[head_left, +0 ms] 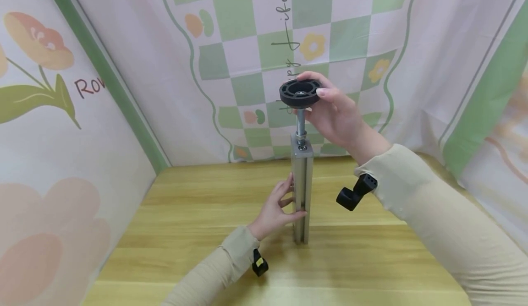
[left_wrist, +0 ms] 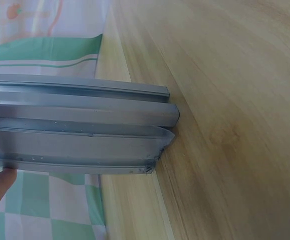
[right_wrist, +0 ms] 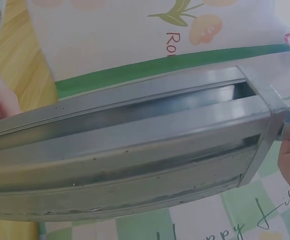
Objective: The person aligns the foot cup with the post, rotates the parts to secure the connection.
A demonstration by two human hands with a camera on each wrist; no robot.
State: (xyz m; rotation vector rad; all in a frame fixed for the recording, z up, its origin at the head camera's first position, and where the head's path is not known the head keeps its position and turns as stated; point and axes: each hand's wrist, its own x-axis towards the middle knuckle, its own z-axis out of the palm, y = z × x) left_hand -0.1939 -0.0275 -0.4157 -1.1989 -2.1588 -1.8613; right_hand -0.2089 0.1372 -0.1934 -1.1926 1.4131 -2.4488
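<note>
A slotted aluminium profile (head_left: 302,182) stands upright on the wooden table (head_left: 185,214). My left hand (head_left: 272,210) grips its lower half, thumb at the near side and fingers on the left face. From the end plate (head_left: 302,151) on top rises a threaded bolt (head_left: 301,122) with a nut at its base. A black round levelling foot (head_left: 299,101) caps the bolt, face up. My right hand (head_left: 336,113) holds this foot by its rim, fingers behind and thumb in front. In the left wrist view, the lower end of the profile (left_wrist: 85,117) meets the wood.
A printed curtain (head_left: 231,35) with green checks hangs behind the table, and another flowered panel (head_left: 62,150) is on the left. Small black camera mounts are strapped at both cuffs, one below the right wrist (head_left: 356,192).
</note>
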